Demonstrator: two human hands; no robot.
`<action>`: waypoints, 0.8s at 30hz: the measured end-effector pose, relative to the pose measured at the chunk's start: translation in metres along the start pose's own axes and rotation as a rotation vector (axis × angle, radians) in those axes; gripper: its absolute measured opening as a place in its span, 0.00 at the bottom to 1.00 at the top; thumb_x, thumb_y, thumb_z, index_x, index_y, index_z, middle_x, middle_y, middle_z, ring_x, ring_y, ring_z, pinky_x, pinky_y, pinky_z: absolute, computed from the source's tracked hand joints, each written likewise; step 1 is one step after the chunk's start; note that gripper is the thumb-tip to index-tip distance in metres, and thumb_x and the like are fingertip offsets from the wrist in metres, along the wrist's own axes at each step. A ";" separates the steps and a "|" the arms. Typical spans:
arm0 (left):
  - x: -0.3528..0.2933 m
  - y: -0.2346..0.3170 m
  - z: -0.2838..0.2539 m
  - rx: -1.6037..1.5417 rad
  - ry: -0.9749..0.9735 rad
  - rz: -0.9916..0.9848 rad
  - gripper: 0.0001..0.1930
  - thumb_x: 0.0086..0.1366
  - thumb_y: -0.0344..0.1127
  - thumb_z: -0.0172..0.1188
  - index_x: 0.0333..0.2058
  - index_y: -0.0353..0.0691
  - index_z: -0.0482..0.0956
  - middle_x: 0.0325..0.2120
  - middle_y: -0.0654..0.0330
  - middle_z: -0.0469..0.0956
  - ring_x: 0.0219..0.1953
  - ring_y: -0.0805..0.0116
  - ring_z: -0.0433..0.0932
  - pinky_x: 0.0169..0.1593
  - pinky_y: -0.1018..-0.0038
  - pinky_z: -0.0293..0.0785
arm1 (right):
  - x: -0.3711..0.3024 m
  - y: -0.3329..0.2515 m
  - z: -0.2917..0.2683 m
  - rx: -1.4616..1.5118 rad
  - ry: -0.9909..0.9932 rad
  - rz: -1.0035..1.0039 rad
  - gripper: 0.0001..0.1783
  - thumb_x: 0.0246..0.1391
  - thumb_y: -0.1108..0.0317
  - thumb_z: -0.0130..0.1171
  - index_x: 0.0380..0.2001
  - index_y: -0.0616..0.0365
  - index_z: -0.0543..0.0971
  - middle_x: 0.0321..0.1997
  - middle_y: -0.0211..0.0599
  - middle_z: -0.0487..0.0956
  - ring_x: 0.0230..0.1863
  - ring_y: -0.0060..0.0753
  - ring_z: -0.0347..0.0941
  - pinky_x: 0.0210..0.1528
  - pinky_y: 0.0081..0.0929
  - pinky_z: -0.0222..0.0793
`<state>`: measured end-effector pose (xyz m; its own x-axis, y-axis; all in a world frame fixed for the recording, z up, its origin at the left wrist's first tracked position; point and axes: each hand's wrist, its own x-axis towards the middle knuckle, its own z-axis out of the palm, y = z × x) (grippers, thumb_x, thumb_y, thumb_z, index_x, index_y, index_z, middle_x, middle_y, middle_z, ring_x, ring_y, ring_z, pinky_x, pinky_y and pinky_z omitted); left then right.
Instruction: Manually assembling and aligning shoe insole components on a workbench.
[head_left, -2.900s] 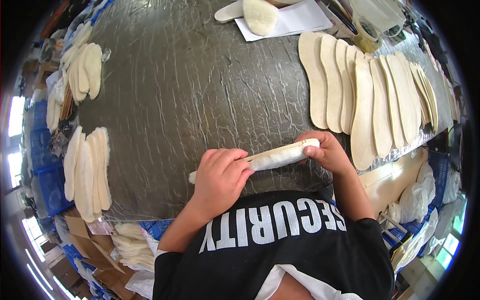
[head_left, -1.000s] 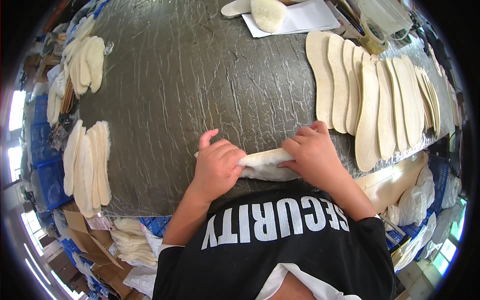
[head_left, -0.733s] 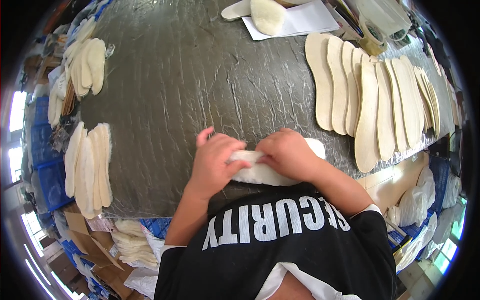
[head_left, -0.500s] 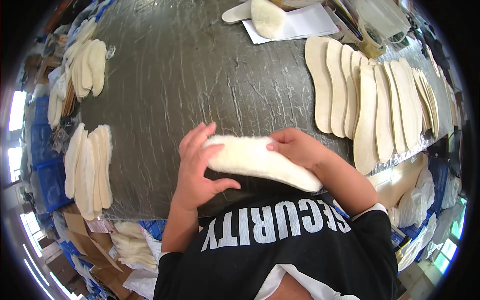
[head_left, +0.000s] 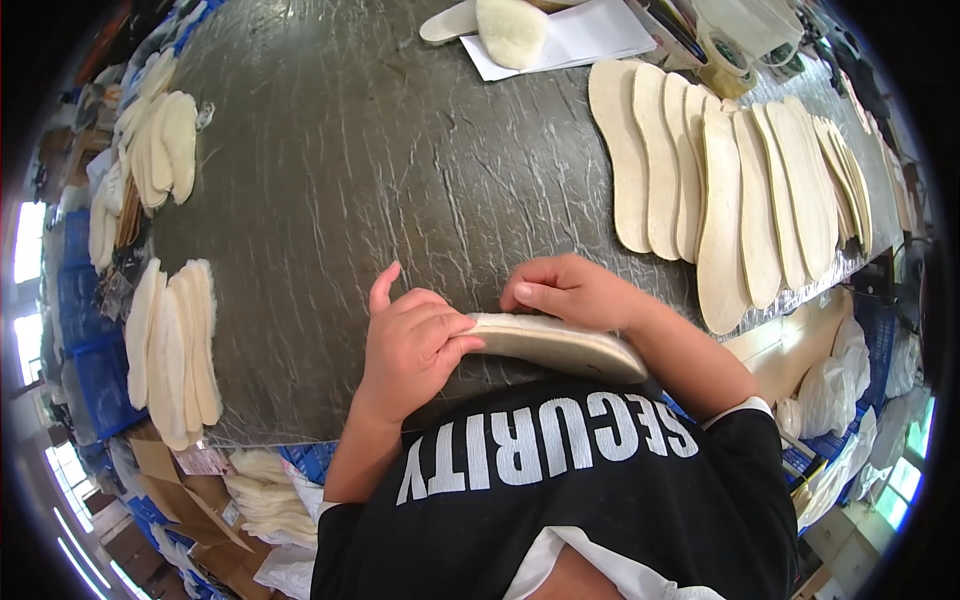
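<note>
A fleece-topped insole (head_left: 545,343) is tilted up close to my body, its smooth beige underside facing me and a strip of white pile showing along the upper edge. My left hand (head_left: 410,350) pinches its left end between thumb and fingers, with one finger raised. Just beyond the upper edge is my right hand (head_left: 580,292), its fingers curled in against the thumb. Whether those fingertips hold anything is too small to make out. The insole's right end lies by my right wrist.
Overlapping beige insoles (head_left: 720,190) fan out on the dark table (head_left: 330,170) at right. Fleece insoles (head_left: 175,350) stand in a row at left, with another bunch (head_left: 165,145) behind. White paper (head_left: 590,38) and a fleece piece (head_left: 511,32) lie at the far side.
The insole has been tipped from fleece side up to showing its underside. My left hand has closed on its left end; my right hand has come off its fleece face to the far edge.
</note>
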<state>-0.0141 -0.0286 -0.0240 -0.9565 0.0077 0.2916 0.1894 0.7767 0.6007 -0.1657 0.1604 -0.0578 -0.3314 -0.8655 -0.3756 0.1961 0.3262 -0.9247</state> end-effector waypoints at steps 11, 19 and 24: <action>-0.004 0.012 0.015 0.106 0.022 0.114 0.12 0.46 0.32 0.71 0.32 0.50 0.82 0.39 0.66 0.75 0.40 0.63 0.72 0.56 0.49 0.59 | 0.005 -0.026 -0.010 -0.127 -0.313 0.145 0.10 0.53 0.64 0.65 0.27 0.60 0.81 0.21 0.22 0.76 0.24 0.15 0.67 0.27 0.21 0.62; 0.001 0.014 0.021 -0.026 -0.003 0.124 0.12 0.43 0.29 0.71 0.29 0.44 0.79 0.32 0.67 0.74 0.36 0.63 0.71 0.50 0.56 0.62 | 0.010 -0.011 -0.004 0.040 -0.346 0.167 0.06 0.52 0.69 0.62 0.24 0.60 0.81 0.19 0.20 0.74 0.22 0.12 0.64 0.24 0.19 0.59; 0.002 0.014 0.020 -0.045 -0.036 0.130 0.13 0.42 0.28 0.70 0.27 0.43 0.76 0.31 0.66 0.75 0.35 0.61 0.71 0.45 0.60 0.62 | 0.005 -0.013 0.007 -0.124 -0.197 0.153 0.07 0.48 0.69 0.63 0.21 0.60 0.80 0.17 0.23 0.73 0.21 0.14 0.65 0.24 0.21 0.60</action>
<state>-0.0175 -0.0053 -0.0300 -0.9305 0.1290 0.3427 0.3207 0.7390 0.5925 -0.1635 0.1490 -0.0470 -0.1179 -0.8559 -0.5036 0.1113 0.4925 -0.8632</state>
